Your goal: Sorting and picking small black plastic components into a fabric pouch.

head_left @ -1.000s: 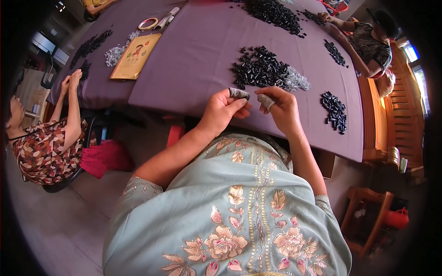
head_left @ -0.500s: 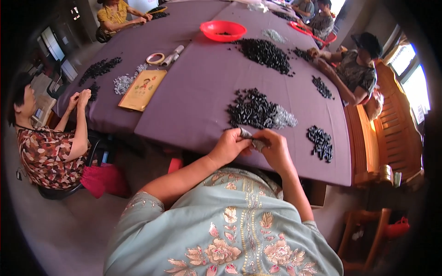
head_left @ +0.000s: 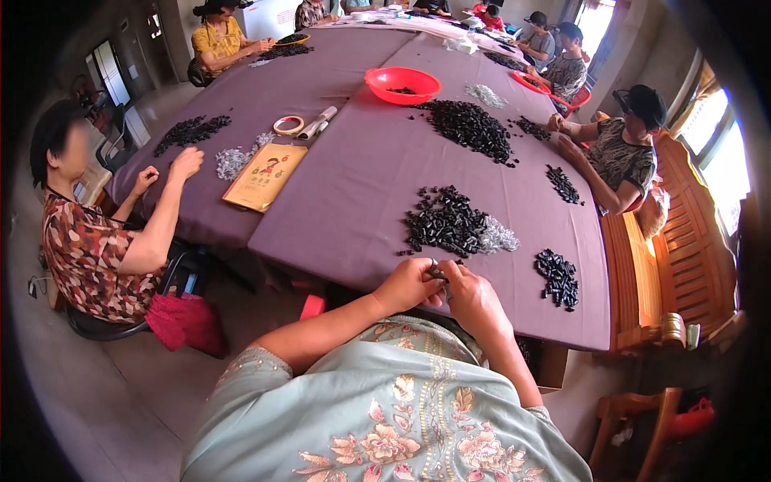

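My left hand [head_left: 408,286] and my right hand [head_left: 475,300] meet just over the table's near edge, fingertips pinched together. Something small and dark grey shows between them, too covered by the fingers to name. Grey wrapping seems to cover some fingertips. Right beyond my hands lies a heap of small black cylindrical pieces [head_left: 443,221], touching a smaller pile of clear pieces [head_left: 498,235] on its right. Farther right sits a separate group of black pieces [head_left: 556,279].
The purple tablecloth [head_left: 337,193] covers a long table. On it are a red bowl [head_left: 404,86], a large black heap [head_left: 470,131], a yellow booklet [head_left: 262,177], a tape roll [head_left: 288,125] and a clear film roll [head_left: 318,123]. Several people sit around; a wooden bench [head_left: 683,241] stands right.
The view has tilted up, showing more of the table's far end. My fingertips have drawn closer together. The person at left has lifted one hand away from the other.
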A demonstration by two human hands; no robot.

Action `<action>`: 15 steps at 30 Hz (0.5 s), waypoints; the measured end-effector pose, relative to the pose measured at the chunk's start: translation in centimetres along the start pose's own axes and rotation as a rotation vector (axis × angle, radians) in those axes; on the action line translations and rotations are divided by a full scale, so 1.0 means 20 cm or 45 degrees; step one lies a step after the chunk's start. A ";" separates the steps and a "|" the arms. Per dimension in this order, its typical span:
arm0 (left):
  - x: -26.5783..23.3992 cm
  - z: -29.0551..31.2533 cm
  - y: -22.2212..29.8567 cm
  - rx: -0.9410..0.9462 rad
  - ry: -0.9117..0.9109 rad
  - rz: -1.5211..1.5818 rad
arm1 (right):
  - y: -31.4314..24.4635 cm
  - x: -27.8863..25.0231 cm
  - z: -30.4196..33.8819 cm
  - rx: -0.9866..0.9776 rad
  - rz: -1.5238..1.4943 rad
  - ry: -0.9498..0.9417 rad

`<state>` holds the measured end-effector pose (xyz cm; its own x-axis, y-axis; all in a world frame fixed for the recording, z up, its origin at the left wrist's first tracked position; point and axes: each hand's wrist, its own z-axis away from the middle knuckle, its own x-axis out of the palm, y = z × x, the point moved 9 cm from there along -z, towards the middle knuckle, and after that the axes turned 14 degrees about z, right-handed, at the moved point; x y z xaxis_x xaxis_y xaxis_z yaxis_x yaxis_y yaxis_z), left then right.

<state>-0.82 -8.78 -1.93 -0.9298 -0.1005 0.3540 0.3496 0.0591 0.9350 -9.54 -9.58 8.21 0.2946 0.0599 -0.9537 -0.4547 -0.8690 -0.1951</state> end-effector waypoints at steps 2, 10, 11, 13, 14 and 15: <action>0.00 0.00 -0.01 0.007 -0.007 0.007 | -0.02 0.02 0.01 -0.005 0.096 -0.074; -0.03 -0.03 0.01 0.084 0.112 -0.071 | -0.04 -0.01 -0.02 -0.024 0.106 -0.051; -0.05 -0.03 0.00 0.119 0.137 0.026 | -0.05 -0.02 -0.03 -0.027 0.093 -0.010; -0.07 -0.03 0.03 0.152 0.157 0.118 | -0.06 -0.03 -0.05 -0.027 0.072 0.014; -0.08 -0.03 0.03 0.127 0.216 0.224 | -0.06 -0.04 -0.06 -0.031 0.051 0.037; -0.10 -0.03 0.03 0.103 0.273 0.331 | -0.05 -0.03 -0.07 -0.027 0.053 0.041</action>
<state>1.34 -9.16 -1.97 -0.7625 -0.2775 0.5845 0.5537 0.1875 0.8113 -8.17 -9.39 9.29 0.3030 0.0079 -0.9530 -0.4491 -0.8808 -0.1501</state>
